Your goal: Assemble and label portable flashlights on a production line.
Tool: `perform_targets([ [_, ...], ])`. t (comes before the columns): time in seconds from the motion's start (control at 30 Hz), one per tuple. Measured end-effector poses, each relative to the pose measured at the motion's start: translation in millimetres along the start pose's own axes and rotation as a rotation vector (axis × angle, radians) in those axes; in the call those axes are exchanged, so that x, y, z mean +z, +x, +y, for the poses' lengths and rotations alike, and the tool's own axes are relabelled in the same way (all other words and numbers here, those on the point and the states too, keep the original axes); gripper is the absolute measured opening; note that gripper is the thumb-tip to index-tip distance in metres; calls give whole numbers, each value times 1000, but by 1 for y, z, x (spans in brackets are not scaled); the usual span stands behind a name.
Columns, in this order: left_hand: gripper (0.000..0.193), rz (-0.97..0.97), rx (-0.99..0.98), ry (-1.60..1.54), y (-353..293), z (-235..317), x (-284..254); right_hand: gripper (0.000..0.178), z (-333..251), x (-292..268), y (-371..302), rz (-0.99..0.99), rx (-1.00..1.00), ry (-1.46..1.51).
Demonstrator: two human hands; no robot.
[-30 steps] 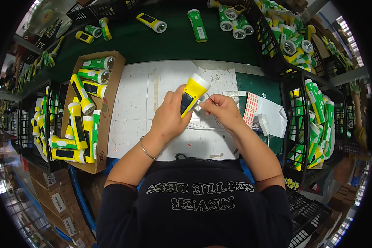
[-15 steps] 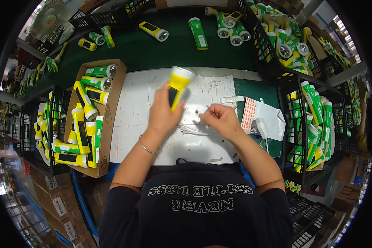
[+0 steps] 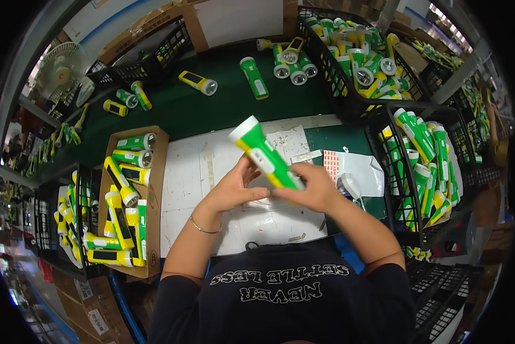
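A green and yellow flashlight [image 3: 266, 157] with a white head is held at a slant above the white work surface [image 3: 183, 200]. Its head points to the far left, and its green side with a pale switch strip faces up. My right hand [image 3: 315, 186] is closed around the tail end, thumb along the near side. Beside the body, my left hand [image 3: 232, 189] is open, thumb and fingers spread. Its fingertips reach the flashlight's left edge; whether they touch is unclear. Under the hands, a thin white cable [image 3: 263, 202] is partly hidden.
At left, a cardboard box [image 3: 160, 200] holds several flashlights, next to a black crate [image 3: 42, 218]. More flashlights fill black crates [image 3: 415, 200] at right. Several lie on the green table [image 3: 211, 112]. A white plug [image 3: 349, 185] sits by a red-marked sheet [image 3: 363, 169].
The flashlight has passed from my left hand to my right and turned from its dark panel side to its green side. My left hand has let go. The whole view has tilted up.
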State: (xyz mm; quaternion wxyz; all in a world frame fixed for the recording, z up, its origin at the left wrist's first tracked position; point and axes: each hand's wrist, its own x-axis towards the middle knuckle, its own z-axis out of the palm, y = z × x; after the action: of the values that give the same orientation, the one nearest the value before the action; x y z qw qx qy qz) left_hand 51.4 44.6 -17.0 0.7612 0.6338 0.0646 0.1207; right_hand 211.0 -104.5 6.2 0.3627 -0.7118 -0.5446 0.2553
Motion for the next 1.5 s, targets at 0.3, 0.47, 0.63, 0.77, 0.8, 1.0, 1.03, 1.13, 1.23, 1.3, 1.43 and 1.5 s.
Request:
perform_targets([
  [0.3, 79, 168, -109, 791, 101, -25, -65, 35, 60, -220, -110, 913, 262, -403],
  [0.47, 57, 503, 58, 1023, 191, -60, -125, 56, 91, -233, -152, 786, 658, -907],
  [0.63, 71, 636, 125, 1217, 249, -94, -141, 62, 87, -224, -159, 588, 929, -997],
  [0.77, 91, 706, -73, 1023, 264, -82, -128, 66, 75, -234, -142, 508, 952, -950],
  [0.8, 91, 728, -153, 934, 266, -72, -116, 65, 83, -239, -144, 528, 982, -914],
  [1.0, 34, 685, -419, -177, 232, -64, -140, 50, 157, -266, -163, 569, 1068, -891],
  [1.03, 28, 594, -349, -268, 218, -63, -138, 50, 168, -269, -167, 566, 1083, -923],
  [1.13, 21, 526, -307, -502, 177, -33, -96, 51, 173, -284, -152, 527, 1129, -887],
  [1.23, 27, 490, -371, -757, 139, -10, -61, 50, 199, -299, -140, 551, 1127, -972],
  [1.3, 30, 291, -370, -761, 118, -16, -60, 41, 221, -309, -139, 634, 1162, -1038],
  [1.43, 39, 306, -255, -684, 81, -19, -37, 22, 298, -341, -184, 849, 1385, -974],
  [1.5, 44, 163, -181, -708, 72, -6, -26, 27, 304, -349, -199, 834, 1585, -853],
])
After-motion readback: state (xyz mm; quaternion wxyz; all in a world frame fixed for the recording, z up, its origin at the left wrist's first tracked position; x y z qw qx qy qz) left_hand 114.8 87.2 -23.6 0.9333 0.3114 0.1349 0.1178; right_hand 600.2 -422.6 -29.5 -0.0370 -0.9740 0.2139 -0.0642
